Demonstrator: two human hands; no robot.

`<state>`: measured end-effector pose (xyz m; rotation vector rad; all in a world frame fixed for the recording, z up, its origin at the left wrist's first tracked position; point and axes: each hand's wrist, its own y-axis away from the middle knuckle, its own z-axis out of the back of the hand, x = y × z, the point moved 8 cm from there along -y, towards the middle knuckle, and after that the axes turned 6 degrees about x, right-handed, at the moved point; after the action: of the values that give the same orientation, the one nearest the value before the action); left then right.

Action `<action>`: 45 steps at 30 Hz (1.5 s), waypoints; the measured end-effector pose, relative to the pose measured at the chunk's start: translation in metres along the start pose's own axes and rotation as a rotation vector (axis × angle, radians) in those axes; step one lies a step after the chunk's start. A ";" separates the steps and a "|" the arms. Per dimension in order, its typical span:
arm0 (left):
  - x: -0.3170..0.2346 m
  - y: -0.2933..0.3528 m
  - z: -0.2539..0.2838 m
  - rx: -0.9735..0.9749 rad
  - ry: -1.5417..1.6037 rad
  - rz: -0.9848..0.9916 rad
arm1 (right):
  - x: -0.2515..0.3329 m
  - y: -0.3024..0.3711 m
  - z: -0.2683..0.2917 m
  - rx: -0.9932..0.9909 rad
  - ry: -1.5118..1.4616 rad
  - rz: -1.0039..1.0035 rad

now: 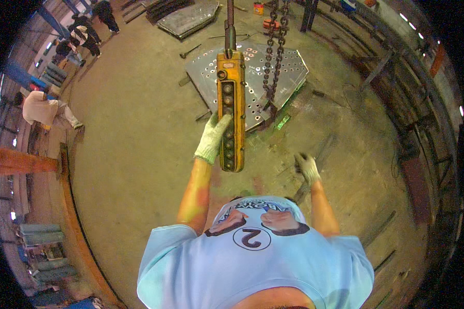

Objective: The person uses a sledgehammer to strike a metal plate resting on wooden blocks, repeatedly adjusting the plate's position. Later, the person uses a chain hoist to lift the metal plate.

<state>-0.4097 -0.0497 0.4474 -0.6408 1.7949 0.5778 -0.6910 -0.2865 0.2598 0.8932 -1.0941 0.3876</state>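
Observation:
A long yellow crane pendant control [239, 139] with a column of dark round buttons hangs in front of me. My left hand [211, 138], in a pale work glove, grips its left side, with fingers over the button face. My right hand [307, 168], also gloved and dark at the fingertips, hovers lower right; its fingers look apart, and I see nothing held in them. Beyond the pendant lies a flat steel plate [201, 72] with many drilled holes. Two heavy lifting chains [279, 54] come down to its right part, ending near its close edge.
Another steel plate [188, 19] lies at the far end. Dark steel framing [381, 69] runs along the right. An orange beam [20, 160] and a long rail [80, 232] stand at left. A bending person [40, 108] and several people farther off are at upper left.

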 end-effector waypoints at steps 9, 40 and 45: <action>0.081 0.071 0.092 -0.029 -0.079 -0.009 | 0.142 0.021 -0.240 0.591 -0.124 0.387; -0.012 -0.045 0.031 -0.178 -0.175 -0.050 | 0.229 -0.084 -0.236 0.786 -0.110 0.393; -0.005 -0.073 0.040 -0.259 -0.231 0.047 | 0.255 -0.084 -0.237 0.703 -0.436 0.352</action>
<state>-0.3318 -0.0759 0.4356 -0.6780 1.5352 0.8898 -0.3807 -0.1882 0.4102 1.4501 -1.5611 0.9372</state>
